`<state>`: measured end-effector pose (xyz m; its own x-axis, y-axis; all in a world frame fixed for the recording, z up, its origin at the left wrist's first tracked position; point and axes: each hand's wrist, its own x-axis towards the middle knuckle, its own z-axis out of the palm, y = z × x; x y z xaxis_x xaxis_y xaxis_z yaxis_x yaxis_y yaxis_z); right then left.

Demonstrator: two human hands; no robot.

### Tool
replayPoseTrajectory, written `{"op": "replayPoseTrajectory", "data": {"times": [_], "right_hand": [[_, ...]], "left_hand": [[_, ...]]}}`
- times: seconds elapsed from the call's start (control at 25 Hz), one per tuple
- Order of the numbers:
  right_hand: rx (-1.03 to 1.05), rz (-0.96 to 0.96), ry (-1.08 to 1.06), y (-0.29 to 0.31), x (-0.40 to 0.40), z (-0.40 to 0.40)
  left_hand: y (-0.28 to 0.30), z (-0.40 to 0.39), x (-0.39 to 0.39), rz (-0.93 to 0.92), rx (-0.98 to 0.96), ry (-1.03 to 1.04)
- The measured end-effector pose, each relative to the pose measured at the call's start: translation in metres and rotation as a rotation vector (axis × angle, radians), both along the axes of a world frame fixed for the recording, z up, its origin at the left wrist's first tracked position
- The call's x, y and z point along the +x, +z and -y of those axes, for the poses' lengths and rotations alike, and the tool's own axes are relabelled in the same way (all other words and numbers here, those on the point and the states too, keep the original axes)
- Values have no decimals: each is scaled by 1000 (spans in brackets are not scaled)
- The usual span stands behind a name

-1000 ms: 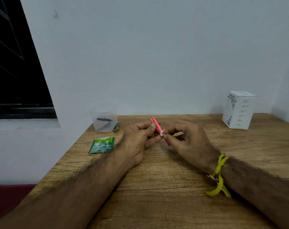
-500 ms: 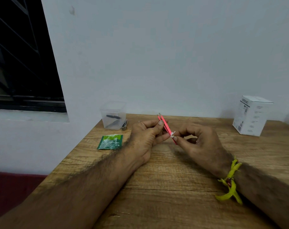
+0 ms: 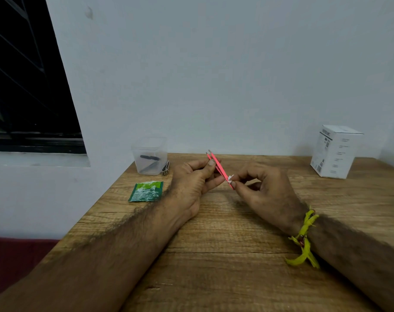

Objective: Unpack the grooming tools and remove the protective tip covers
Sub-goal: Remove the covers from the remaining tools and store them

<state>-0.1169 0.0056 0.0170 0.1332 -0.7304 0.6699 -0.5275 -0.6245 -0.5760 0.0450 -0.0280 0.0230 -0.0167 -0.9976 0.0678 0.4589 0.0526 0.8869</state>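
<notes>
the pink tweezers (image 3: 218,168) are out of any packaging and held up over the wooden table (image 3: 225,255), between the two hands. the left hand (image 3: 192,183) pinches them about mid-length with thumb and fingers, the two metal tips pointing up and away toward the wall. those tips look bare, so that end seems done, though they are small in the head view. the right hand (image 3: 266,190) has its thumb and forefinger closed on a small white piece (image 3: 230,178) right against the lower end of the tweezers; it reads as a cover or wrap, and whether it is already free or still clinging i cannot tell. so this tool looks close to finished, with that white bit left to set aside. at the back left a clear plastic container (image 3: 150,159) holds a dark tool, apparently not yet unpacked, and a metal nail clipper (image 3: 165,168) leans just beside it. a green sachet (image 3: 146,191) lies flat near the left forearm, and a white box (image 3: 336,152) stands well apart at the right.
</notes>
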Motion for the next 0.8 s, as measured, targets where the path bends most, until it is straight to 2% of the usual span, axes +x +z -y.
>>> {"op": "replayPoseTrajectory", "data": {"times": [0.56, 0.68, 0.76, 0.8], "right_hand": [[15, -49, -3, 2, 0, -1], [87, -81, -28, 1, -1, -2], [155, -19, -80, 2, -4, 2], [198, 83, -88, 4, -6, 5]], "left_hand": [[-3, 5, 5, 10, -40, 16], [-2, 4, 5, 10, -49, 14], [-1, 2, 5, 55, -72, -19], [-2, 0, 4, 105, -96, -52]]}}
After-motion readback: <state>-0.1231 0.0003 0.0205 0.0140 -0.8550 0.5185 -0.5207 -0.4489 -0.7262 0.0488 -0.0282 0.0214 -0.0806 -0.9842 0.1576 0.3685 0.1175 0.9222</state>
